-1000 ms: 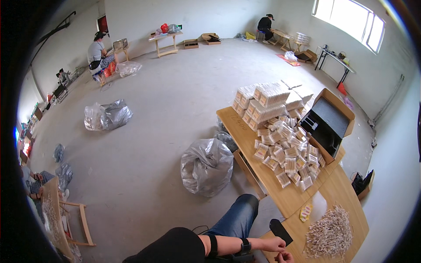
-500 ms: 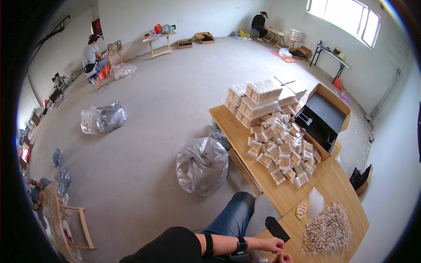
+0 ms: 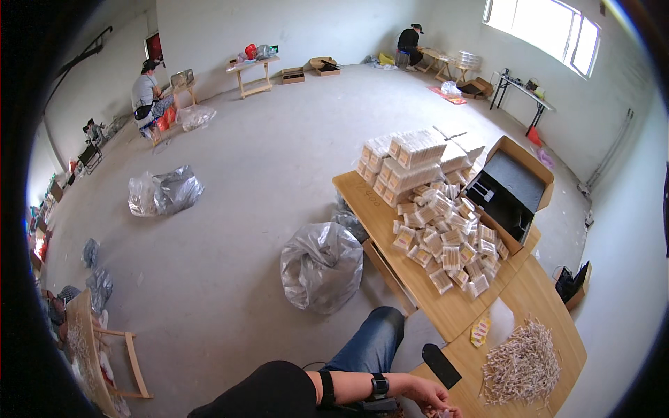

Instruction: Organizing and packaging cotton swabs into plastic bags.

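Observation:
My left hand [image 3: 426,391] is low in the picture over the near table edge, fingers bent and pressed together. Something small and pale, perhaps clear plastic, shows at its fingertips; I cannot make it out. Only a sliver of my right hand [image 3: 456,412] shows beside it at the lower border, its fingers mostly cut off. A loose heap of cotton swabs [image 3: 521,366] lies right of the hands. Close by are a black flat plate [image 3: 442,366], a small yellow printed card [image 3: 480,332] and a white translucent sheet [image 3: 501,322].
Farther along the wooden table [image 3: 446,313] are piled swab packets [image 3: 451,237], stacked packs [image 3: 411,157] and an open cardboard box [image 3: 512,188]. A grey plastic bag [image 3: 322,268] stands on the floor beside it. Other people sit at the far left [image 3: 145,94] and back [image 3: 410,45].
My left hand has shifted slightly left and down, its fingers now bent downward. My right hand has slipped mostly below the lower border. The tabletop things look unchanged.

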Available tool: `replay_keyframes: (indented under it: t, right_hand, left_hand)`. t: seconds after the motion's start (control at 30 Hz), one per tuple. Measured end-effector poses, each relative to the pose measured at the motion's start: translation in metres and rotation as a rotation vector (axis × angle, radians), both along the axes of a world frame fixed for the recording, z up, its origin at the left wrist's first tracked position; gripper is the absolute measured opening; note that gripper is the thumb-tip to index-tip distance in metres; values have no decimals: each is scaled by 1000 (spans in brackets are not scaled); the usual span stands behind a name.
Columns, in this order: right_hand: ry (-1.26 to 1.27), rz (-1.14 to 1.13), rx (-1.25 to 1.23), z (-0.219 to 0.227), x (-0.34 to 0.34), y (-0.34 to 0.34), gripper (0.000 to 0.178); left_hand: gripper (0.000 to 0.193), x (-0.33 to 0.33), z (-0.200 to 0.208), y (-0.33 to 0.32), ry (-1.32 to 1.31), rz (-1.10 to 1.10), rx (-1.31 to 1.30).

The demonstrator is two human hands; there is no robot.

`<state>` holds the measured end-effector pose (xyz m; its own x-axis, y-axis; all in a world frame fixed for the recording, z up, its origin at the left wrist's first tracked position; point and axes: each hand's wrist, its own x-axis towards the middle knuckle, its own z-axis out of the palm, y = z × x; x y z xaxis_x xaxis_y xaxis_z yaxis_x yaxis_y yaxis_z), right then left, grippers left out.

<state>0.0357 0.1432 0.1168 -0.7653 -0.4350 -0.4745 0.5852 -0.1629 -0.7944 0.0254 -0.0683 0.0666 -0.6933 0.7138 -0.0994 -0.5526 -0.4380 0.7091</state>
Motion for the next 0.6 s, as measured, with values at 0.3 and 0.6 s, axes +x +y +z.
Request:
replay_keyframes:
  t: [0.3, 0.6]
  right_hand:
    - [-127, -111, -307, 39, 14, -4, 31]
    - [-47, 344, 48, 67, 2, -15, 30]
  left_hand:
    - [20, 16, 35, -6, -137, -111, 187]
    - [19, 18, 10, -1, -68, -39, 212]
